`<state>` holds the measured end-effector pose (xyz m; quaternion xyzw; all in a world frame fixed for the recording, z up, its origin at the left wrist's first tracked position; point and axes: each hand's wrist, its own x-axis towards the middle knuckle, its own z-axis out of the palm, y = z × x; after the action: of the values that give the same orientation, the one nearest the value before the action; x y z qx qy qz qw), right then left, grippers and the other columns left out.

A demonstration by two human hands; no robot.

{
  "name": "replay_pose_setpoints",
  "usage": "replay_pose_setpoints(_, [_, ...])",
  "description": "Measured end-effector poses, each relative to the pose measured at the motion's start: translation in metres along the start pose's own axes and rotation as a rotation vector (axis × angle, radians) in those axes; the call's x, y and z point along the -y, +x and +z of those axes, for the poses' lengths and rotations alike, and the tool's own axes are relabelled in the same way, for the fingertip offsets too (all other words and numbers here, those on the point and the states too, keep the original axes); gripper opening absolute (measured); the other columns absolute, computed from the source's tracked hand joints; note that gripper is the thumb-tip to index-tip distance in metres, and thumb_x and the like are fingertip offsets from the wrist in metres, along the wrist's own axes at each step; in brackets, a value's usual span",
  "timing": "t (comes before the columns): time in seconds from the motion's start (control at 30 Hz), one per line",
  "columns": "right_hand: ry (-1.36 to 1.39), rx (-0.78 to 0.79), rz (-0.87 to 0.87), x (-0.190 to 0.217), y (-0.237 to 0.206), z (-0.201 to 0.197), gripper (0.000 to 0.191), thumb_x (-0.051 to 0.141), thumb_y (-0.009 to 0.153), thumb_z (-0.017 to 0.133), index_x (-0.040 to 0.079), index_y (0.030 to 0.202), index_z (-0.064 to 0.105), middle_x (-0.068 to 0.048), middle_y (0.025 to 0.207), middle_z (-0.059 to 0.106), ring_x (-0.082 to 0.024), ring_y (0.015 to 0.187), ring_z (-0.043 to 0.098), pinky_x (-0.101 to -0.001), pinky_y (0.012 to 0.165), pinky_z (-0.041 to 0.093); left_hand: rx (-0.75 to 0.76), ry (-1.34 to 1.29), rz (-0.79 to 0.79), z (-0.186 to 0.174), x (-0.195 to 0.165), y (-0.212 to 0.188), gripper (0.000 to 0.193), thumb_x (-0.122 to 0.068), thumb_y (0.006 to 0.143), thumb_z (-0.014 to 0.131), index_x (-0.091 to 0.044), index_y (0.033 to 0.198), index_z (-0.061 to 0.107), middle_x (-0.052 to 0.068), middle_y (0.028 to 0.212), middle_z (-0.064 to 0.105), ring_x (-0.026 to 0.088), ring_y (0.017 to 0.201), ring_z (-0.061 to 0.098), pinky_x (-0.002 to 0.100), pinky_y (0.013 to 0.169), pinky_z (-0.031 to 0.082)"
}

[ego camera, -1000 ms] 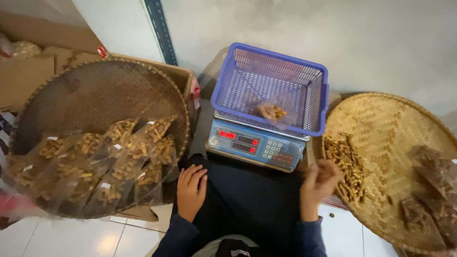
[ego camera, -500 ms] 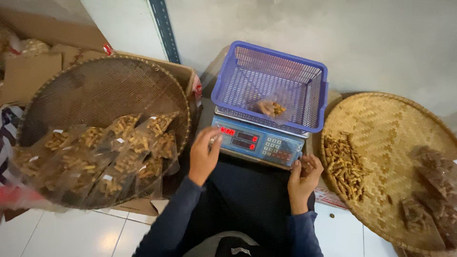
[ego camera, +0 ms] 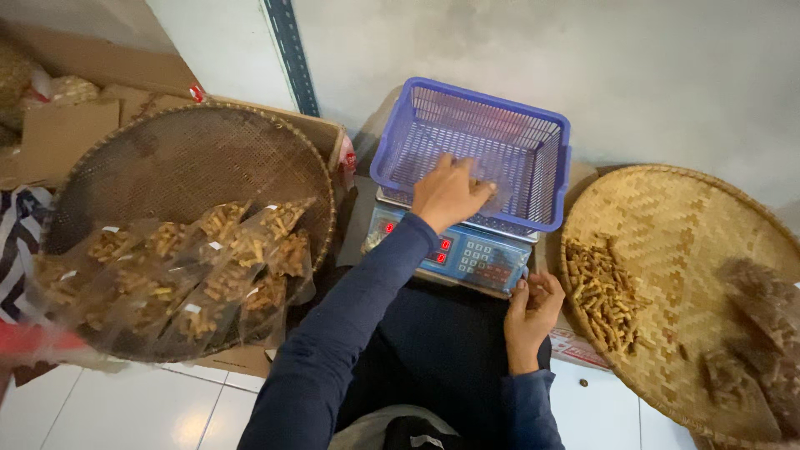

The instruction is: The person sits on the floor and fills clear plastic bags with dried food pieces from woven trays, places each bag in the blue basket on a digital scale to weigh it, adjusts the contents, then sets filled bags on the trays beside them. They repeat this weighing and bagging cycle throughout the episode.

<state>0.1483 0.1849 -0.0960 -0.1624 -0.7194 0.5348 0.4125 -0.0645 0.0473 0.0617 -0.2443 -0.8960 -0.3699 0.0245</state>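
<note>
Left hand (ego camera: 448, 193) reaches over the blue basket (ego camera: 550, 179) rim, its grip around a clear bag (ego camera: 497, 193); right hand (ego camera: 533, 307) loosely curled, empty, beside the scale (ego camera: 479, 257) edge.

Soft, even indoor light, moderately bright, source unseen. Faint shadow behind blue basket (ego camera: 475, 154) on grey wall (ego camera: 633, 75). No hard glare; dull sheen on clear bags (ego camera: 179, 271). Wide-angle bending at frame edges. Right-edge bags (ego camera: 762, 321) blurred; centre fairly sharp.

The basket (ego camera: 546, 158) was blue-violet; the scale (ego camera: 475, 254) blue with red digits; the right woven tray (ego camera: 692, 217) tan, the left tray (ego camera: 192, 158) dark brown.
</note>
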Motion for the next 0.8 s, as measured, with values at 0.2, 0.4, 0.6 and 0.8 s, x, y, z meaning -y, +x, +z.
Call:
replay_pose_setpoints(0.2, [-0.202,0.0,-0.132,0.004,0.001,0.0,0.027,-0.003,0.104,0.064,-0.003,0.128,0.054,-0.012,0.117,0.058,-0.015,0.095,0.064,-0.0268,0.081,0.055,-0.011,-0.089,0.015,0.026,0.043,0.039,0.034,-0.031,0.105,0.048,-0.005,0.104,0.07,0.024,0.1,0.072,0.047,0.096,0.068,0.059,0.086,0.051])
replay_pose_setpoints(0.4, [-0.326,0.022,-0.13,0.008,0.0,-0.001,0.024,-0.003,0.104,0.066,-0.004,0.126,0.057,-0.015,0.114,0.058,-0.019,0.089,0.065,-0.0292,0.076,0.054,-0.31,-0.224,0.127,-0.074,0.088,0.053,0.03,-0.03,0.101,0.05,-0.01,0.103,0.071,0.022,0.095,0.072,0.044,0.092,0.068,0.054,0.078,0.054])
replay_pose_setpoints(0.6, [-0.136,0.061,-0.092,0.009,-0.004,0.002,0.023,-0.002,0.109,0.06,-0.004,0.129,0.049,-0.012,0.114,0.06,-0.017,0.087,0.066,-0.0276,0.078,0.056,-0.225,-0.454,0.018,-0.239,0.161,-0.021,0.024,-0.019,0.102,0.049,-0.003,0.117,0.058,0.016,0.102,0.067,0.025,0.083,0.075,0.035,0.07,0.067])
replay_pose_setpoints(0.8, [-0.127,0.085,-0.08,0.009,-0.008,0.01,0.019,-0.003,0.112,0.06,-0.004,0.128,0.051,-0.011,0.111,0.056,-0.016,0.083,0.064,-0.0271,0.076,0.055,-0.489,-0.224,-0.427,-0.285,0.263,-0.087,0.03,-0.027,0.107,0.049,-0.003,0.12,0.06,0.02,0.109,0.067,0.034,0.089,0.075,0.043,0.073,0.062])
